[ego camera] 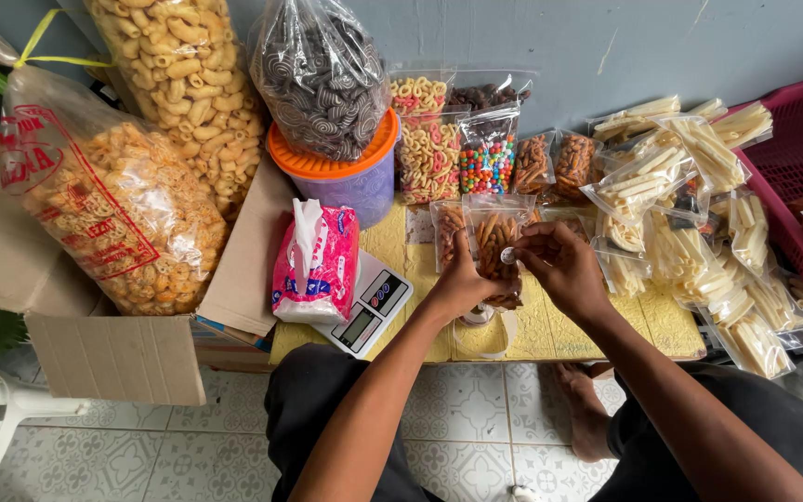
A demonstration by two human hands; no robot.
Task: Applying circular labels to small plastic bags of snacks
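My left hand [460,282] and my right hand [561,270] both grip a small clear bag of orange-brown snack sticks [494,244], held upright over a low yellow table [541,330]. The fingers of my right hand pinch the bag's top edge, and the left hand holds its left side. Behind the bag lie more small filled snack bags [445,228]. A white digital scale [372,304] sits just left of my left hand.
A pink tissue pack [316,263] lies on the scale. Big bags of puffed snacks [109,200] fill a cardboard box at left. A purple tub with an orange lid [355,172] stands behind. Packed bags of pale sticks [690,232] pile at right beside a pink basket [796,158].
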